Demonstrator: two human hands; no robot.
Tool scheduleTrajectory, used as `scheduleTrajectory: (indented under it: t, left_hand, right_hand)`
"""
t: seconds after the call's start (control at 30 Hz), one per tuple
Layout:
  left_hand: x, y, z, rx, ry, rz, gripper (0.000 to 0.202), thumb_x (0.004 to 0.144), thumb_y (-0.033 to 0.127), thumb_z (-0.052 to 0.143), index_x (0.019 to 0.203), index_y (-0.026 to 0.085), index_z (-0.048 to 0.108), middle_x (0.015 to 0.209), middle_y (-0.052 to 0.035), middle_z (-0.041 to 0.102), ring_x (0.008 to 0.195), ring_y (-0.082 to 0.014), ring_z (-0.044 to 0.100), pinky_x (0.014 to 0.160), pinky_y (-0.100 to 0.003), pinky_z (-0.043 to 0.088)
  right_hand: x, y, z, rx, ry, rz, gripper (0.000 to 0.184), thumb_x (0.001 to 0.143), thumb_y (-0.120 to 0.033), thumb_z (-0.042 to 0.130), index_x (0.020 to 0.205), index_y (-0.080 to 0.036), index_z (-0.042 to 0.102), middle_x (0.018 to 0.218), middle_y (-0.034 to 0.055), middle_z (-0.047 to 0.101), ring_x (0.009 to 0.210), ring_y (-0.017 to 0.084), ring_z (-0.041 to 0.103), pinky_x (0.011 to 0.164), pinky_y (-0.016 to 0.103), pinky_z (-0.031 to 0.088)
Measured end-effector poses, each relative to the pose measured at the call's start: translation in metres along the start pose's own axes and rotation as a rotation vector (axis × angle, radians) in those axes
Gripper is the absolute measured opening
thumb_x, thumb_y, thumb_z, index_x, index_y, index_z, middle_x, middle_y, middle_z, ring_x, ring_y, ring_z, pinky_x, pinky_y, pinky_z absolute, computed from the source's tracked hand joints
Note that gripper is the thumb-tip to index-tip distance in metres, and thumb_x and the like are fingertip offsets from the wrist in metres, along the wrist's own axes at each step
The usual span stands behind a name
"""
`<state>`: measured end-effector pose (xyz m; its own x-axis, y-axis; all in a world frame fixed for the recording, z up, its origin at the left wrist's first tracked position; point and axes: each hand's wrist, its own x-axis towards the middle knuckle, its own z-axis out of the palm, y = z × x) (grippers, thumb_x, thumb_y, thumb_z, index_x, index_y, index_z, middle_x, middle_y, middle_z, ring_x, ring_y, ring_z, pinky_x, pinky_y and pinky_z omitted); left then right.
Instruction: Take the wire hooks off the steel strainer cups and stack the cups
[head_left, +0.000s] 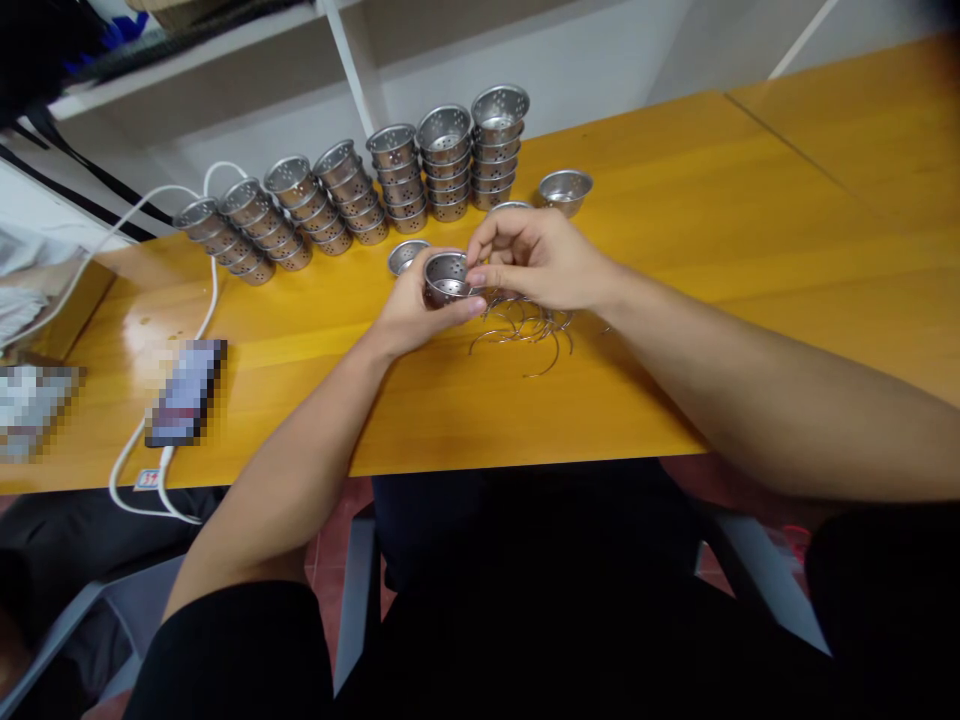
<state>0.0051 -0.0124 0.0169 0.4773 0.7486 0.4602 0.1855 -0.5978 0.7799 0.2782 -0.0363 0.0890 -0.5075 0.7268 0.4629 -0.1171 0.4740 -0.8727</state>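
Observation:
My left hand (pixel 412 310) is wrapped round a small perforated metal cup (pixel 444 268), its mouth tilted up toward me. At the cup's right rim, the thumb and fingers of my right hand (pixel 536 258) are pinched together. Whatever lies between those fingertips is too small to make out. Thin curved metal wires (pixel 536 325) lie in a loose heap on the table just below my right hand. Behind my left hand sits a metal cup (pixel 406 257), and a shallow metal cup (pixel 566 190) stands beyond my right hand. Another rim (pixel 512 206) is mostly hidden by my right hand.
Several leaning stacks of perforated metal cups (pixel 390 180) line the back of the yellow wooden table (pixel 750 260). On the left lies a phone (pixel 187 392) with a white cable (pixel 213 300). A box (pixel 82 310) stands at the far left, below a shelf (pixel 195 65).

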Motion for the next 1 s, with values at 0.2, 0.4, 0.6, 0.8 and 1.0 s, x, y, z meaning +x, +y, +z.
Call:
scheduleTrajectory:
  t: [0.2,0.4,0.6,0.8,1.0]
  left_hand:
    - [-0.002,-0.015,0.001,0.148,0.0,0.077,0.103,0.098,0.077,0.111,0.178,0.037,0.059,0.157,-0.0106,0.074,0.145,-0.0369,0.083,0.133,-0.061,0.069]
    - [-0.001,-0.015,0.002,0.18,0.039,0.075,0.096,0.1,0.066,0.112,0.177,0.037,0.063,0.152,-0.0106,0.076,0.142,-0.0371,0.084,0.133,-0.063,0.072]
    - [-0.001,-0.003,0.003,0.211,0.046,0.071,0.091,0.102,0.069,0.11,0.174,0.035,0.065,0.146,-0.0105,0.078,0.138,-0.0369,0.086,0.133,-0.063,0.072]
    - [0.0,-0.002,0.0,0.186,0.053,0.058,0.094,0.099,0.079,0.109,0.168,0.034,0.064,0.152,-0.0103,0.08,0.139,-0.0348,0.086,0.131,-0.058,0.073]
    - [0.003,-0.005,-0.008,0.19,0.103,0.033,0.095,0.099,0.08,0.109,0.169,0.035,0.064,0.158,-0.013,0.08,0.145,-0.0363,0.086,0.132,-0.058,0.074]
  right_hand:
    - [0.001,-0.001,0.004,-0.024,0.023,0.012,0.074,0.087,-0.09,0.118,0.099,-0.029,0.077,0.075,-0.0041,0.066,0.056,0.015,0.053,0.05,0.034,0.046]
    - [0.002,-0.002,0.007,-0.132,0.075,0.074,0.08,0.079,-0.096,0.118,0.095,-0.032,0.072,0.073,-0.0031,0.064,0.061,0.019,0.055,0.054,0.037,0.05]
    - [0.001,-0.001,0.008,-0.164,0.097,0.038,0.08,0.08,-0.097,0.117,0.094,-0.031,0.073,0.079,-0.0002,0.066,0.075,0.023,0.062,0.065,0.04,0.058]
    - [-0.003,0.004,0.004,-0.263,0.137,0.007,0.07,0.089,-0.094,0.112,0.107,-0.033,0.085,0.095,0.0047,0.077,0.084,0.028,0.07,0.073,0.046,0.067]
    - [-0.007,-0.002,0.003,-0.456,0.192,-0.053,0.035,0.108,-0.068,0.101,0.116,-0.036,0.089,0.126,0.012,0.086,0.115,0.04,0.08,0.103,0.062,0.077]
